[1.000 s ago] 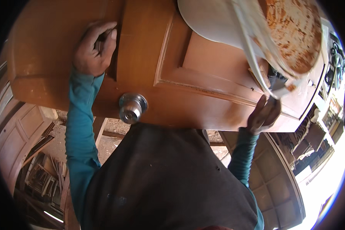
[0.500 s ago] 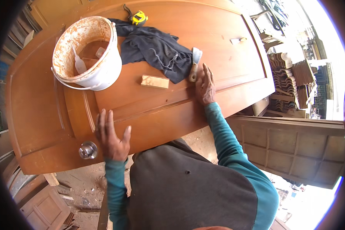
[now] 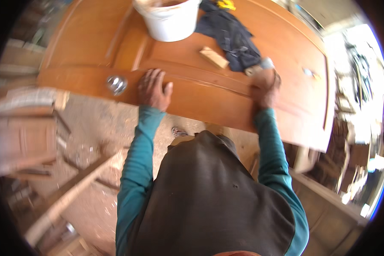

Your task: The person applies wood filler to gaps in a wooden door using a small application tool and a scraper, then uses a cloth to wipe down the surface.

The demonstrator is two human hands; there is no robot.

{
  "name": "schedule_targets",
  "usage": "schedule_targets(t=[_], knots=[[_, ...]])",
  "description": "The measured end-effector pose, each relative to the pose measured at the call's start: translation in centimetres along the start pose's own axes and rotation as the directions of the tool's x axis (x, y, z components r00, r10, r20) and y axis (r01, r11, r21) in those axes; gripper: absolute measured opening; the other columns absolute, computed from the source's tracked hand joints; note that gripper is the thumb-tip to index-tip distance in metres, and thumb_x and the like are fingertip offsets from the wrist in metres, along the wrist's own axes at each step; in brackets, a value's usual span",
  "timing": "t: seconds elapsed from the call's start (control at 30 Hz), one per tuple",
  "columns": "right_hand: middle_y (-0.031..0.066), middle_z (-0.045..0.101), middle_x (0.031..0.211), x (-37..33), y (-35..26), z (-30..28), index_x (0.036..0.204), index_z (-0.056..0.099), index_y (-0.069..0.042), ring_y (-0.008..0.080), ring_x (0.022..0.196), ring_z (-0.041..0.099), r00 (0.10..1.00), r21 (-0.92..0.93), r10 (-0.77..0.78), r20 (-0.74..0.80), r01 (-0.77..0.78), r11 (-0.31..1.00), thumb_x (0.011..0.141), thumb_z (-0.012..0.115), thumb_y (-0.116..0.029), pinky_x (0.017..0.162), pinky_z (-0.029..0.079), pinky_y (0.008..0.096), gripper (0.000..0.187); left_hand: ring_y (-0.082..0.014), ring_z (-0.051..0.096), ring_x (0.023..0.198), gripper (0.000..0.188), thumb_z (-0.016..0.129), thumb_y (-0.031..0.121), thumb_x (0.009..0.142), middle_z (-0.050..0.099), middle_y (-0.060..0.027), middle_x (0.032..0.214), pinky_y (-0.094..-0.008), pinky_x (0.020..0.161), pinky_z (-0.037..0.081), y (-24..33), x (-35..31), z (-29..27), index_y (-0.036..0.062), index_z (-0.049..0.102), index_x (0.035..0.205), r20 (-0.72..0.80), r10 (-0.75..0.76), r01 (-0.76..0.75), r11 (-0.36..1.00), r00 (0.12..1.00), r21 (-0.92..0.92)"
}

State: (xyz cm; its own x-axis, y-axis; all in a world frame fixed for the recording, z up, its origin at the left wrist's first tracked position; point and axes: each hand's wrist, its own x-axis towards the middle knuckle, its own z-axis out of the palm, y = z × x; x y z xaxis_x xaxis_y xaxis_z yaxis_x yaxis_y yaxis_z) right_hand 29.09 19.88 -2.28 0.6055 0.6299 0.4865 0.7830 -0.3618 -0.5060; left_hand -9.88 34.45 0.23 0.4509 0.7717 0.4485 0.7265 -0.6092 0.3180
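My left hand [image 3: 154, 90] lies on the near edge of a brown wooden panelled door [image 3: 200, 94], fingers stretched forward and thumb apart, holding nothing. Just left of it is a round silver door knob [image 3: 116, 85]. My right hand [image 3: 266, 87] is smeared by motion over the door's right part, at a putty knife with a pale handle [image 3: 252, 71]. Its fingers are too blurred to show whether they grip the knife. A dark cloth [image 3: 232, 38] lies crumpled beyond it, and a small wooden block [image 3: 214, 57] rests left of the cloth.
A white bucket [image 3: 170, 21] with brown smears stands on the door at the top. Beside it a yellow tape measure [image 3: 226, 4] is cut by the frame's edge. Another small tool [image 3: 311, 74] lies at the right. Timber [image 3: 72, 192] and scraps litter the floor at left.
The view has shifted, so the door and its things sit higher and further right. My right hand has moved over the knife area and blurred. My left hand now rests at the door's near edge.
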Motion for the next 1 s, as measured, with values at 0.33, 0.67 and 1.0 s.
schedule_targets(t=[0.33, 0.67, 1.0], knots=[[0.0204, 0.034, 0.157, 14.2, 29.0, -8.3, 0.157, 0.033, -0.015, 0.0447, 0.142, 0.035, 0.967, -0.368, -0.206, 0.147, 0.247, 0.897, 0.088, 0.052, -0.009, 0.113, 0.038, 0.0541, 0.072, -0.0372, 0.049, 0.133, 0.043, 0.065, 0.022, 0.091, 0.056, -0.0147, 0.142, -0.0497, 0.111, 0.039, 5.7, -2.4, 1.7, 0.0033, 0.061, 0.13, -0.085, -0.222, 0.227, 0.972, 0.971, 0.055], [0.0151, 0.063, 0.126, 21.7, 40.7, -13.2, 0.128, 0.064, -0.013, 0.0341, 0.112, 0.062, 0.768, -0.043, -0.171, 0.617, 0.251, 0.967, 0.101, 0.055, -0.024, 0.096, 0.048, 0.0442, 0.03, -0.0364, 0.055, 0.127, 0.035, 0.066, 0.012, 0.089, 0.061, -0.0143, 0.135, -0.0476, 0.108, 0.043, 6.3, -1.1, 2.4, 0.0024, 0.064, 0.122, -0.119, -0.273, 0.276, 0.961, 0.955, 0.011], [0.0033, 0.063, 0.097, 14.0, 16.0, -10.5, 0.128, 0.062, -0.002, 0.0101, 0.069, 0.055, 0.833, 0.325, -0.169, 0.527, -0.014, 0.946, 0.103, 0.055, -0.015, 0.062, 0.048, 0.0254, 0.029, -0.0358, 0.057, 0.125, 0.032, 0.065, 0.007, 0.089, 0.063, -0.0156, 0.132, -0.0439, 0.106, 0.046, 6.4, -1.5, 2.7, 0.0006, 0.066, 0.12, -0.159, -0.245, 0.255, 0.966, 0.956, 0.047]])
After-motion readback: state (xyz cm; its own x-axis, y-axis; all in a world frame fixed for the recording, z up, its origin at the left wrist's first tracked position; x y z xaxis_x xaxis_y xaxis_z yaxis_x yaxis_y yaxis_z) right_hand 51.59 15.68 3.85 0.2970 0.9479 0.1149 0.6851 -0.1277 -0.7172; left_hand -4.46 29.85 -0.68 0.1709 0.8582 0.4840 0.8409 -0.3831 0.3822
